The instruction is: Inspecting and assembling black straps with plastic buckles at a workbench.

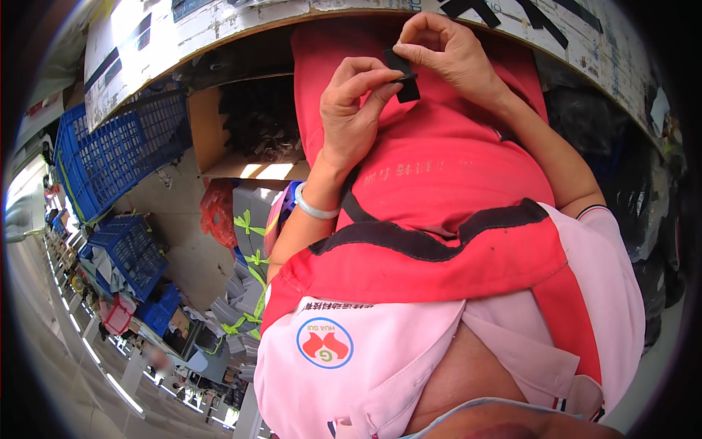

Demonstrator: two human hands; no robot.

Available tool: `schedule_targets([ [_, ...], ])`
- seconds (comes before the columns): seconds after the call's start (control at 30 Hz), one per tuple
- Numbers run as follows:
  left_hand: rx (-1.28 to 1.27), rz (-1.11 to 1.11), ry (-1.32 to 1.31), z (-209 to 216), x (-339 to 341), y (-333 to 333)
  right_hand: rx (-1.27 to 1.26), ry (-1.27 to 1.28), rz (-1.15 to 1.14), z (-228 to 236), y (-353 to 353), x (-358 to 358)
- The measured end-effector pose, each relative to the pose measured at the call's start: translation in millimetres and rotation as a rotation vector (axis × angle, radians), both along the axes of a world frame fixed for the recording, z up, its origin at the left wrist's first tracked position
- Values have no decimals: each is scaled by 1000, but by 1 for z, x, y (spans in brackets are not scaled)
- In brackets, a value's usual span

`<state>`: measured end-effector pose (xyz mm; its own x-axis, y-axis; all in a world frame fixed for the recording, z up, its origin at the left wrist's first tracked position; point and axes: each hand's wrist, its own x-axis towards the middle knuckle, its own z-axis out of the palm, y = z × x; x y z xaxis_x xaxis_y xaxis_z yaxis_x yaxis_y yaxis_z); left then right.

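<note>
Above my lap, both hands hold a small black strip (409, 91) in front of the red apron (439, 175). My left hand (353, 102) is closed, its thumb and fingertips pinching the strip near the middle, where it looks folded or doubled. My right hand (455, 57) pinches with thumb and forefinger at the strip's upper end. One flat part of the strip hangs below my left fingertips. Whether it is one piece or two overlapping pieces, I cannot tell. On the worktable (365, 6) beyond my hands lie more black strips (542, 20).
A cardboard box (207, 132) of dark pieces stands under the table, left of my lap. Blue plastic crates (110, 157) are further left. A red plastic bag (218, 212) and grey bundles with green ties (248, 223) lie nearby. Black plastic bags (621, 183) sit at right.
</note>
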<state>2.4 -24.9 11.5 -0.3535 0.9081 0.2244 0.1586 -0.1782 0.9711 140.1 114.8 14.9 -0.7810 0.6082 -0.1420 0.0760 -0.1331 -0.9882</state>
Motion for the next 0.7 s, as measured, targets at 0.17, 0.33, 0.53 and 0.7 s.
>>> schedule_targets([
  [0.17,-221,-84,-146,33,-31,-34,-41,-10,83,-14,-9,-7],
  [0.33,-614,321,80,47,-119,-108,-155,-240,280,-9,-14,-11],
  [0.53,-540,409,296,25,-140,-91,-122,-216,337,-41,-6,-4],
  [0.7,-249,204,178,33,-111,22,-86,-270,345,-38,-11,-4],
])
